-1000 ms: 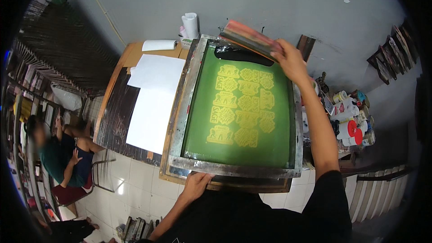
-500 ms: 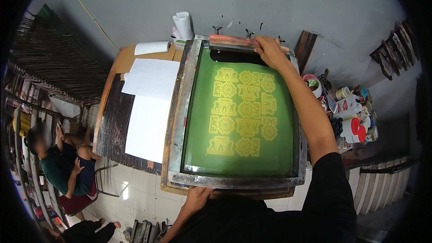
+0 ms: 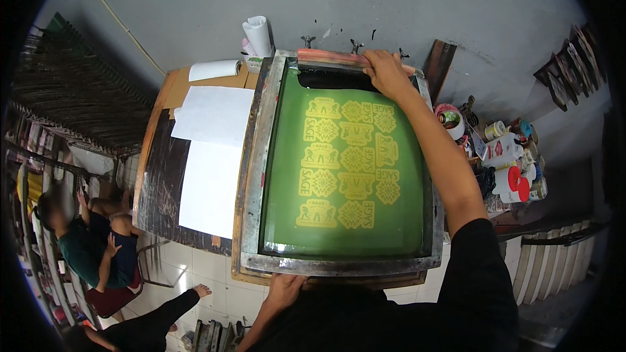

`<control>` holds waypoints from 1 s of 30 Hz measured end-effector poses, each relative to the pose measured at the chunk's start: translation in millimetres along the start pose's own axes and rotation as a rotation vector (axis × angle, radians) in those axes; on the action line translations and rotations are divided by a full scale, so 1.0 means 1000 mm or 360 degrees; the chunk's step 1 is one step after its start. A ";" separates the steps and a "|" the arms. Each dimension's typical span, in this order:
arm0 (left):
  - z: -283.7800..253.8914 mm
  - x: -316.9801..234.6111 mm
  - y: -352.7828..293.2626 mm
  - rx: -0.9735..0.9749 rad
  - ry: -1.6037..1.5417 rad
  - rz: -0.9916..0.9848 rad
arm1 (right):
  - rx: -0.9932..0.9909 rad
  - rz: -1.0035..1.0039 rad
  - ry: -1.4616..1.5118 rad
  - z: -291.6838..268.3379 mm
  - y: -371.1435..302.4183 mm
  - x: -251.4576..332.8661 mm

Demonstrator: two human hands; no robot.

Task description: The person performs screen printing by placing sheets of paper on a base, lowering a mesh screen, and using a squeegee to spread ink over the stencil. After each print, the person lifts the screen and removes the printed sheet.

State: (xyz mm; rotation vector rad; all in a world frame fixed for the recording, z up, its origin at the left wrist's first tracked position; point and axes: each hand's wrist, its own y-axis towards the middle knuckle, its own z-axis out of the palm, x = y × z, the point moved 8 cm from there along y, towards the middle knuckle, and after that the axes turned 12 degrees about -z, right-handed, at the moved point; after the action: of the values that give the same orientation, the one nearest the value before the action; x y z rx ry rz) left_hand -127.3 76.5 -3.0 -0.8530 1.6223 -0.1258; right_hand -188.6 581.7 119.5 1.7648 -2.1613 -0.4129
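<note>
Head view: our right hand grips the long reddish squeegee, best held level, our near left hand unclear in grip.

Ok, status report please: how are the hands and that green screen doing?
Right hand gripping squeegee at far end. Left hand at frame's near edge. Green screen face-up, black ink near squeegee. White paper left, beside frame.

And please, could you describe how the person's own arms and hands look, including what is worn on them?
Both the left hand and the right hand are bare, without gloves. The right forearm is uncovered, with a wide black short sleeve above it. No watch or bracelet shows on either wrist.
</note>
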 end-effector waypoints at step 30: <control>-0.001 0.001 -0.001 -0.0006 -0.0035 0.0066 | 0.0093 -0.0044 0.0000 -0.007 -0.017 0.029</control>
State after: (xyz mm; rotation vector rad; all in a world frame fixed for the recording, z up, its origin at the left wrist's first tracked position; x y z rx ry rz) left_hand -127.8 75.1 -3.1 -0.8204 1.6193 -0.0840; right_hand -176.0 550.2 120.2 1.8270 -2.1720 -0.3598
